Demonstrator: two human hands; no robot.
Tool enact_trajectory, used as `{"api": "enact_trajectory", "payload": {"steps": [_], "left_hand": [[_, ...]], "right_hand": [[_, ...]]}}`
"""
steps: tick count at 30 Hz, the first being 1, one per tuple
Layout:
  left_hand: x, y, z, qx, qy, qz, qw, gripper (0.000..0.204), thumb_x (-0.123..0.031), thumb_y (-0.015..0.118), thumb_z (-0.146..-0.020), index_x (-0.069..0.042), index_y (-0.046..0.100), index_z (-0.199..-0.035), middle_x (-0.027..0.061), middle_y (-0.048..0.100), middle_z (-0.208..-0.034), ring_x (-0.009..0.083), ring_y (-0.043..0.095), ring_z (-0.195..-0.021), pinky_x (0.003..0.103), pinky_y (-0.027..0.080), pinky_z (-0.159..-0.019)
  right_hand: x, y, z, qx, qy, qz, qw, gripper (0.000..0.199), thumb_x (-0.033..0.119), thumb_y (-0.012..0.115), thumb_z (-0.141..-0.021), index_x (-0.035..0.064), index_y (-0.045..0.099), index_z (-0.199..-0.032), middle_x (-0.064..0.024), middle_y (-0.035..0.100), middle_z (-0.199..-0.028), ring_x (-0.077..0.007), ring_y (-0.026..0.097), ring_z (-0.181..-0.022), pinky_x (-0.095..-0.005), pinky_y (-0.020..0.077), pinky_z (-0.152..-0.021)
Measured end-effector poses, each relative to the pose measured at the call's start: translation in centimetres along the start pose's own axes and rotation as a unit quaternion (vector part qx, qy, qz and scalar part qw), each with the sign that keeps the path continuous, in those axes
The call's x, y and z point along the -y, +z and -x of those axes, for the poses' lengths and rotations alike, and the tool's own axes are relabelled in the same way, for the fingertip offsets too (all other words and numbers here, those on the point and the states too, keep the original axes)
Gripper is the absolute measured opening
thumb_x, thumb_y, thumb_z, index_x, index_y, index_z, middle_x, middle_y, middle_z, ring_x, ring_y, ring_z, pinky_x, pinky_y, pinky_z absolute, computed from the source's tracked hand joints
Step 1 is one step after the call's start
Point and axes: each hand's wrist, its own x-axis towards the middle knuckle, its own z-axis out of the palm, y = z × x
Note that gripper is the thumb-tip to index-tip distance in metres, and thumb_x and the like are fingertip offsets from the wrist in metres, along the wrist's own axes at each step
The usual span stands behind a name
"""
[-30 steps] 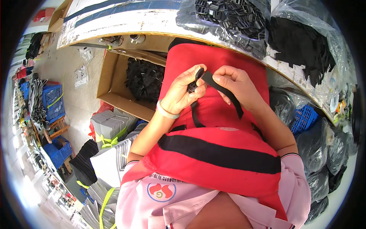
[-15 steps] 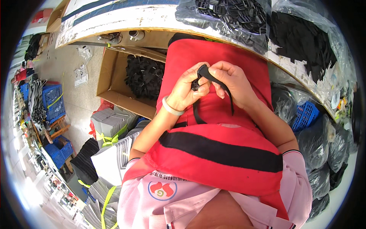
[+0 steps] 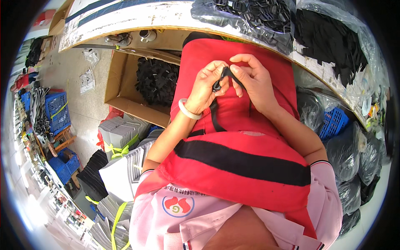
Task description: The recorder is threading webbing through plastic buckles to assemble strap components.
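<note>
The left hand (image 3: 207, 85) and the right hand (image 3: 255, 79) meet just above the centre of the view, over a red bag (image 3: 241, 166) that lies across the person's lap. Between them they pinch a small black buckle (image 3: 217, 86) and the black strap (image 3: 227, 73) that runs through it. The left fingers are closed narrowly on the buckle, thumb against forefinger. The right fingers are closed on the strap at about 2 o'clock from the buckle, with the forefinger curled over the top. The two hands touch at the fingertips. A pale bangle (image 3: 188, 111) sits on the left wrist.

From the buckle the strap hangs down toward 6 o'clock and lies on the red cloth. A broad black band (image 3: 246, 162) crosses the bag below the hands, from 9 o'clock to 3 o'clock.

At 12 o'clock runs the curved edge of a worktop (image 3: 137, 16), worn and pale. On it, at 1 o'clock, lies a clear plastic bag of black buckles (image 3: 254, 16), and at 2 o'clock a heap of black straps in plastic (image 3: 333, 37). Under the worktop at 10 o'clock stands an open cardboard box (image 3: 121, 83) with black parts inside. At 8 o'clock lie bundles of grey sheets tied with yellow-green tape (image 3: 121, 146). At 3 o'clock a blue crate (image 3: 333, 121) shows among dark plastic sacks (image 3: 350, 154). More blue crates (image 3: 58, 110) stand on the floor at 9 o'clock.
</note>
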Motion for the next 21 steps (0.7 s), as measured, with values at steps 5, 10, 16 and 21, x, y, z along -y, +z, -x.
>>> {"api": "enact_trajectory", "payload": {"steps": [5,10,16,21], "left_hand": [[0.2,0.3,0.2,0.033,-0.056,0.125,0.99,0.019,-0.016,0.052,-0.095,-0.004,0.052,-0.109,0.0032,0.051,-0.067,0.0106,0.048,-0.051,0.018,0.033,-0.043],[0.1,0.7,-0.3,-0.08,0.01,-0.098,0.992,0.018,-0.016,0.05,-0.098,-0.001,0.056,-0.106,0.0064,0.056,-0.07,0.0111,0.049,-0.053,0.018,0.034,-0.043],[-0.5,1.3,1.1,-0.133,-0.086,0.155,0.975,0.02,-0.013,0.054,-0.096,0.003,0.057,-0.109,0.0068,0.06,-0.09,0.0132,0.055,-0.069,0.021,0.048,-0.056],[-1.3,2.0,0.9,-0.138,0.014,-0.052,0.989,0.021,-0.012,0.062,-0.092,0.006,0.064,-0.104,0.011,0.066,-0.089,0.0179,0.065,-0.067,0.024,0.055,-0.053]], "right_hand": [[-0.6,-0.1,-0.2,0.01,0.0,0.059,0.998,0.027,0.017,0.053,-0.098,0.0002,0.05,-0.12,-0.0045,0.061,-0.071,-0.0053,0.052,-0.055,-0.018,0.0408,-0.05],[-1.1,-1.7,-1.5,0.062,0.039,0.038,0.997,0.03,0.019,0.054,-0.098,-0.0012,0.054,-0.12,-0.0057,0.065,-0.081,-0.0068,0.058,-0.061,-0.019,0.0464,-0.057],[-0.8,-2.3,-1.7,0.082,0.025,0.059,0.995,0.018,0.011,0.059,-0.094,-0.0027,0.062,-0.104,-0.0033,0.061,-0.087,-0.0112,0.062,-0.079,-0.0217,0.0485,-0.078],[1.0,-0.8,-0.4,-0.01,-0.261,0.238,0.935,0.013,0.012,0.063,-0.091,0.0016,0.065,-0.099,-0.001,0.063,-0.081,-0.007,0.057,-0.066,-0.0191,0.0473,-0.064]]}}
